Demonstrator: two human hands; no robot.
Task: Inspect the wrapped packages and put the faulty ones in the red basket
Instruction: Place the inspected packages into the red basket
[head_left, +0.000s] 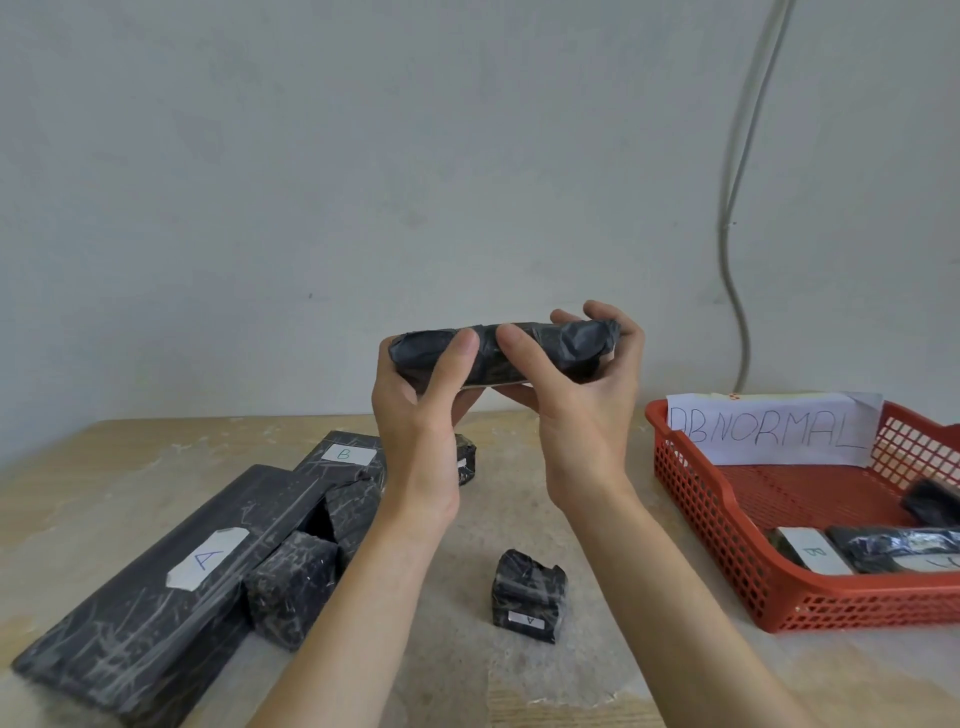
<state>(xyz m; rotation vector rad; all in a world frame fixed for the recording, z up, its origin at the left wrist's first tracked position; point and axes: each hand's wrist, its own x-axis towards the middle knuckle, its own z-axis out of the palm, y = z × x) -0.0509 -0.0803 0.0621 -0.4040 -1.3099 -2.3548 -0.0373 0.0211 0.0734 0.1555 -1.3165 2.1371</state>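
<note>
1. Left hand (415, 405): raised above the table, thumb curled over the front and fingers behind the left end of a flat black plastic-wrapped package (566, 343).
2. Right hand (587, 410): grips the right end of the same package, thumb on the front, fingers curled over its crumpled top edge. The two thumb tips nearly meet.
3. Held package: roughly level, in the air, well clear of the table.
4. At 6 o'clock below the hands: small black wrapped cube labelled "A" (530, 597), upright on the tan wooden table (519, 519).
5. At 4 o'clock: red plastic lattice basket (696, 519) with a white paper sign (769, 431) reading "ABNORMAL" against its far wall. Inside lie dark wrapped packages (893, 543), one with a "B" label.
6. At 8 o'clock: long black wrapped slab labelled "A" (156, 571), a second slab labelled "B" (343, 457) beside it, and two small black blocks (291, 587) touching them.
</note>
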